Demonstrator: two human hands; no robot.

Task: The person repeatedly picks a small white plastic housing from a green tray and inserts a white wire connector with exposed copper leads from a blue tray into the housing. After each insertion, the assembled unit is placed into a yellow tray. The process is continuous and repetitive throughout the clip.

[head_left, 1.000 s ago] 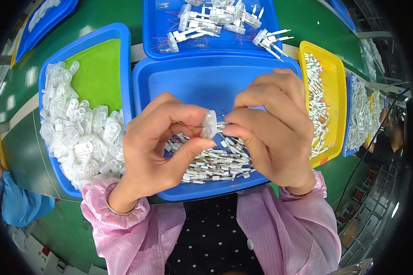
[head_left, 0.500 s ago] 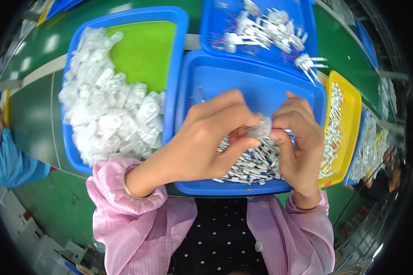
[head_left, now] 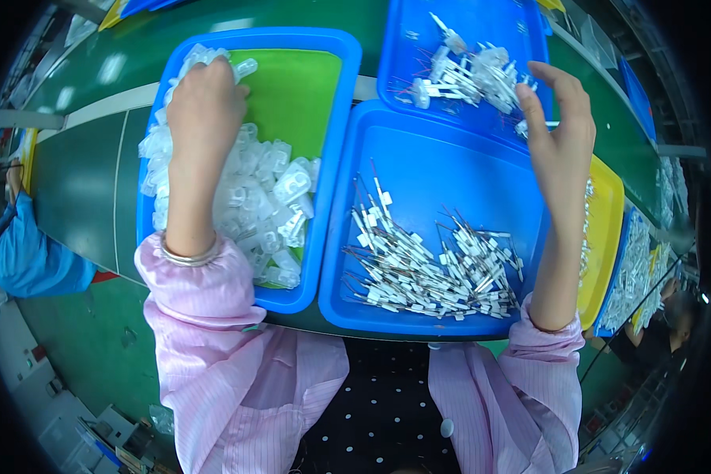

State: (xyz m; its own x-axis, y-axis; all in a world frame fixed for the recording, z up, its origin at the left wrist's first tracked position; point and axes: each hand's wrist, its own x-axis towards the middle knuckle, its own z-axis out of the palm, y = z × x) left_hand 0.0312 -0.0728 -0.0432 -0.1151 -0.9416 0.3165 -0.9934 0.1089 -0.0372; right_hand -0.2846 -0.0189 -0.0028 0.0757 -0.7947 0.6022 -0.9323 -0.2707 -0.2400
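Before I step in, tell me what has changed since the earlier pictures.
The left hand moved left and forward to the clear plastic pieces in the green-lined blue tray. The right hand, now open, moved forward to the clear-and-white assemblies by the far blue tray's right side. The clear round plastic part left their joint grip. Both trays stayed put.
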